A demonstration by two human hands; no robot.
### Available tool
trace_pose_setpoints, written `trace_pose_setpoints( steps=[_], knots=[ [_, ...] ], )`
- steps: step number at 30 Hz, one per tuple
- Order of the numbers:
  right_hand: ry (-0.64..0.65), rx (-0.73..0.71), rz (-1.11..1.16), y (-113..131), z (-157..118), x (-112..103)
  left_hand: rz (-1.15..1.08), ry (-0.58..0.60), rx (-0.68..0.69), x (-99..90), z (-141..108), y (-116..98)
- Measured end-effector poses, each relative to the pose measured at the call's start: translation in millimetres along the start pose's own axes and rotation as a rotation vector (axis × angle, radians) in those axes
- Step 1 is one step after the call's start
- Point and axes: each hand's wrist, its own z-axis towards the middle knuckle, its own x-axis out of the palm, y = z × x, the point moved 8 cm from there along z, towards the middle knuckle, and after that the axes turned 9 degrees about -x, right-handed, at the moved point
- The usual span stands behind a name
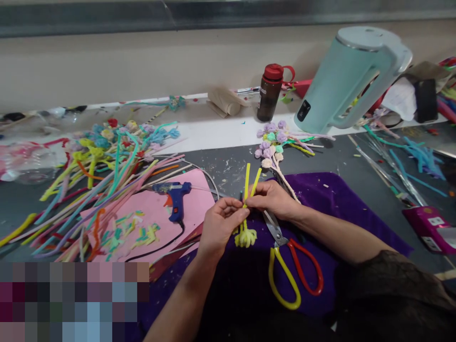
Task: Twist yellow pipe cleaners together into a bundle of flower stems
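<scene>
Between my two hands are yellow fuzzy pipe cleaners [247, 178], with two straight ends pointing up. Below the fingers hangs a pale yellow looped flower head [245, 238] on short stems. My left hand [224, 217] pinches the stems from the left, thumb and forefinger together. From the right, my right hand [272, 198] grips the pipe cleaners close to the same spot; its fingertips are partly hidden. Just under my right hand lie scissors [279, 240] with one yellow and one red handle, blades partly covered by that hand.
A blue glue gun [176, 199] lies on pink paper [199, 183] with cut scraps. Many coloured pipe cleaners [107, 190] are heaped at left. Behind stand a dark bottle [269, 97] and a mint kettle [327, 90]. Finished-looking lilac flowers [270, 137] lie ahead, a purple cloth [320, 190] beneath my hands.
</scene>
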Motion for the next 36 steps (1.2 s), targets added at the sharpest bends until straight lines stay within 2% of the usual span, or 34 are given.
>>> trace_pose_setpoints(
  steps=[6,12,15,18,22,25,27,31,36],
  knots=[
    [-0.081,-0.023,-0.141,5.8,-5.4,0.4,0.323,-0.218,0.216,-8.0,-9.4,-16.4],
    [-0.093,-0.051,-0.176,9.2,-8.0,1.2,0.507,-0.255,0.352,-9.8,-17.2,-25.3],
    [-0.054,-0.082,-0.132,14.9,-8.1,3.7,0.395,-0.176,0.248,-8.9,-15.2,-21.3],
    [0.085,-0.081,-0.068,18.5,-6.9,9.2,0.166,0.013,0.013,1.0,-12.6,-7.7],
    [0.278,0.035,0.071,8.6,-6.5,15.0,-0.021,0.291,-0.264,23.4,-15.8,12.6],
    [0.298,0.100,0.175,-0.2,-5.7,14.9,-0.085,0.425,-0.329,34.4,-16.3,20.1],
    [0.269,0.099,0.203,-2.1,-4.3,13.3,-0.123,0.443,-0.337,35.5,-14.2,21.7],
    [0.203,0.063,0.119,1.0,-1.6,7.8,-0.140,0.330,-0.323,24.4,-7.6,19.1],
    [0.087,0.084,-0.006,0.8,-0.6,0.5,0.041,0.195,-0.147,12.7,-3.6,7.7]
  ],
)
